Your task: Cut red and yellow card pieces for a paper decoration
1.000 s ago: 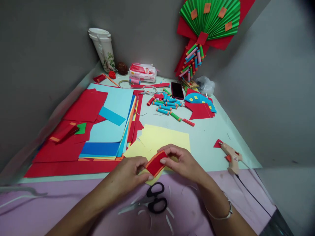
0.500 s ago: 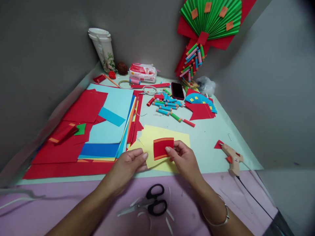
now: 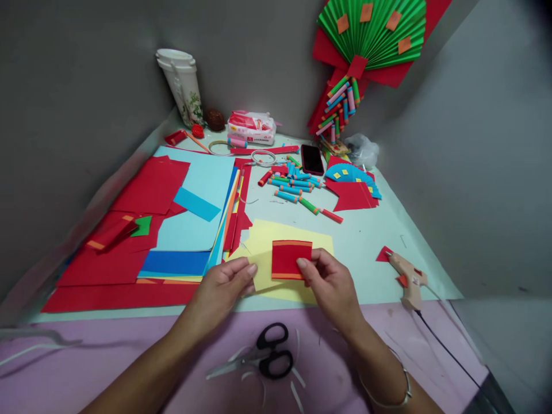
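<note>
My left hand point(image 3: 228, 284) pinches the left side of a small yellow paper piece point(image 3: 262, 271) between thumb and fingers. A red paper rectangle point(image 3: 284, 260) with orange strips along its top and bottom edges overlaps the yellow piece's right part. The thumb of my right hand point(image 3: 332, 282) presses on the red rectangle's right side, with the fingers behind it. Under both pieces, a larger yellow sheet point(image 3: 297, 231) lies on the table. Scissors point(image 3: 263, 353) with black handles rest below, between my forearms.
A beige glue gun point(image 3: 411, 282) lies to the right, its cord running off. Stacked coloured paper point(image 3: 190, 224) covers the left. Farther back are several rolled paper tubes point(image 3: 295, 184), a phone point(image 3: 311, 159), a tissue pack point(image 3: 251, 126) and a white cup point(image 3: 181, 86).
The red rectangle has moved slightly right with my right hand and now looks flatter and more level. My left hand still grips the yellow piece in nearly the same place.
</note>
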The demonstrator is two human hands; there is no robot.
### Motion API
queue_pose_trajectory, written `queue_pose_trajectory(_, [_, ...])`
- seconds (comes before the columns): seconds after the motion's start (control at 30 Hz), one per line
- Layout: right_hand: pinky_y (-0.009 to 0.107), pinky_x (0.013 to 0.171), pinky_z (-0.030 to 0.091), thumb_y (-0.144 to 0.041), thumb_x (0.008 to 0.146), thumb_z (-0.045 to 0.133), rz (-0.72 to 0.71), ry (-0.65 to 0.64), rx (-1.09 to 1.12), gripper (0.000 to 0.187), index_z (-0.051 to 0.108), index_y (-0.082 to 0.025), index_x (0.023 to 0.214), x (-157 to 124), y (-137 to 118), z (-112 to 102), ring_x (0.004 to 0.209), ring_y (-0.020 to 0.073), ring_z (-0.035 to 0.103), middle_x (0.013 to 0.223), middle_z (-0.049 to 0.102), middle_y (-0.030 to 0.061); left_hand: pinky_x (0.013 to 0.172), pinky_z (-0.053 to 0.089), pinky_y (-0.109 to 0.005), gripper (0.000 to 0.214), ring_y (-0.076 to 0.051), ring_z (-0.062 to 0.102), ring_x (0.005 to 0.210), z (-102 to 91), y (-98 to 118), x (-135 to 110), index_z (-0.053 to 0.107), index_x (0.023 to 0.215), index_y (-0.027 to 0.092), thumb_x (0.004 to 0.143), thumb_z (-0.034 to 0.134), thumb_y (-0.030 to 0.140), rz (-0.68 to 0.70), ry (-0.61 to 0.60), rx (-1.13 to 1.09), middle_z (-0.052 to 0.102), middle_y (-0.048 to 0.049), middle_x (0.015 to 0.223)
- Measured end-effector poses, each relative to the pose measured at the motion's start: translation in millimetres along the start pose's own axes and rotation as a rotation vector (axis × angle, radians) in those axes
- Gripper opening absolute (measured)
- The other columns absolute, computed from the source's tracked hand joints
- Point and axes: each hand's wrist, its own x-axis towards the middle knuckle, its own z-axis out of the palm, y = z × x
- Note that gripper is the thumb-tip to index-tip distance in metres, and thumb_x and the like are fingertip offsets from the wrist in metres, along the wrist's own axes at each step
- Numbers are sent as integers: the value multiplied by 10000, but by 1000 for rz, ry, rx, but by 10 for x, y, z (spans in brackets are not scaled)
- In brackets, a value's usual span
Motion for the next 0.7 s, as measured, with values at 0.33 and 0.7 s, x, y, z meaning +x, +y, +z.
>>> queue_pose_trajectory(0.33, [224, 557, 431, -338, 882, 616, 18, -75, -19, 143, 645, -210, 825, -39, 23, 99, 610, 133, 579, 713, 662, -7, 791, 520, -283, 167, -121, 552, 633, -23, -34, -15, 629, 764, 202, 788, 716, 343, -44, -201, -168, 561, 49, 653])
queue_pose_trajectory(0.7, [235, 595, 447, -327, 888, 612, 2, -98, -68, 133, 653, -206, 852, -47, 62, 137, 644, 140, 595, 734, 669, 1, 629, 416, -179, 253, -87, 438, 623, -22, -10, -24, 524, 707, 189, 764, 726, 330, -60, -172, -68, 413, 75, 661])
